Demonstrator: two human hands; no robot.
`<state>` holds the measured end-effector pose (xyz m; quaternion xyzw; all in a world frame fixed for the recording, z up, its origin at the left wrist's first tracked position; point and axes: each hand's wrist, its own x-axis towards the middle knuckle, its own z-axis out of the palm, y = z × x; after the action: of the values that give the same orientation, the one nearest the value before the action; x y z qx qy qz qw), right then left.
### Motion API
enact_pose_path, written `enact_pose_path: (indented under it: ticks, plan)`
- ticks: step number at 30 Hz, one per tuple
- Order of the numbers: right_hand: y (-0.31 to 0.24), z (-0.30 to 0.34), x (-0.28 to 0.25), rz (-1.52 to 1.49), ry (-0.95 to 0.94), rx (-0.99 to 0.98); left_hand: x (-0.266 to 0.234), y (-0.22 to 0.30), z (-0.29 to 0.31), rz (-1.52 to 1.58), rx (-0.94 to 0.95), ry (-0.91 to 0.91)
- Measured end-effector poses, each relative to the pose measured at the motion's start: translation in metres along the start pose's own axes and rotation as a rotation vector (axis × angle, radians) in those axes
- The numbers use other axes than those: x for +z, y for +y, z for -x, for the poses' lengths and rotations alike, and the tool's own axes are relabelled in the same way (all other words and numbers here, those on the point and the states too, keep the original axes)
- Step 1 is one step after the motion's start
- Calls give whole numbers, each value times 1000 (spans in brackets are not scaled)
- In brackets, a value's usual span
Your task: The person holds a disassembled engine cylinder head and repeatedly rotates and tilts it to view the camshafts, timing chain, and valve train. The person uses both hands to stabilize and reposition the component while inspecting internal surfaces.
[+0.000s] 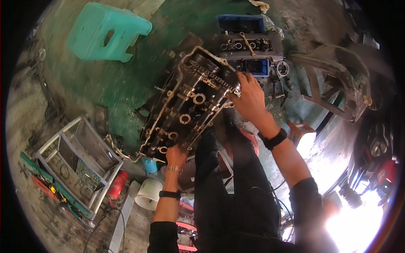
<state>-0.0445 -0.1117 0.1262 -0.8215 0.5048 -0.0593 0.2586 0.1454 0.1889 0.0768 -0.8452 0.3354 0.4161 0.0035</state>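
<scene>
An engine cylinder head, dark with oil, lies tilted in front of my legs. Two camshafts and a timing chain show along its open top. My right hand is wrapped over its far right corner beside the chain. At the near end, my left hand is closed on the edge, its fingers partly hidden. What bears the head's weight cannot be seen.
A valve cover with a wrench on it rests between blue trays at the far side. A teal stool lies far left, a metal cart stands near left, and a metal frame sits right. A white bucket is near my left forearm.
</scene>
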Motion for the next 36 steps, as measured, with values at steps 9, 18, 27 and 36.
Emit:
enact_pose_path:
  ticks: [9,18,27,36]
  plan:
    - [2,-24,23,201,-196,-3,-4,-1,-1,13,38,-23]
    - [5,-28,17,162,-198,-46,-15,1,2,206,10,-103]
    - [-10,-25,16,240,-99,-120,-12,7,11,155,36,6]
    - [-20,-30,7,268,-273,-42,-11,34,16,20,-140,127]
